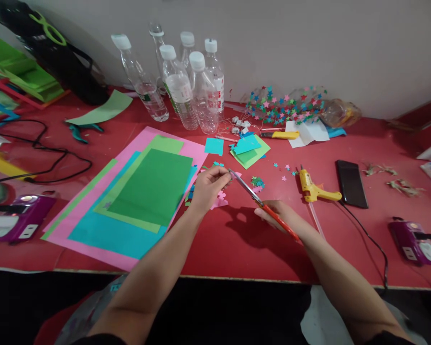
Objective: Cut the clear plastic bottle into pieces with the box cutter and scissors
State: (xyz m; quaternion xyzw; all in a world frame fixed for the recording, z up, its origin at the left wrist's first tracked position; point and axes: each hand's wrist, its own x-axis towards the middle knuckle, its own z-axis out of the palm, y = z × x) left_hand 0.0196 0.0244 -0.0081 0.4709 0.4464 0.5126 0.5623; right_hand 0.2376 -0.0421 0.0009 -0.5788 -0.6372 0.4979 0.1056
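Note:
My right hand grips a pair of scissors with red handles, the blades pointing up and left. The blade tips reach the fingers of my left hand, which pinch a small pink piece of paper. Pink paper scraps lie on the table just under my left hand. A small heap of green and blue paper stars sits beyond the scissors. Left of my hands, sheets of coloured paper are stacked, dark green on top and pink at the bottom.
Several clear plastic bottles stand by the wall, near a bottle covered in stars. A yellow glue gun and a black phone lie at right. Toward the back is a yellow cutter knife. Cords run along both sides.

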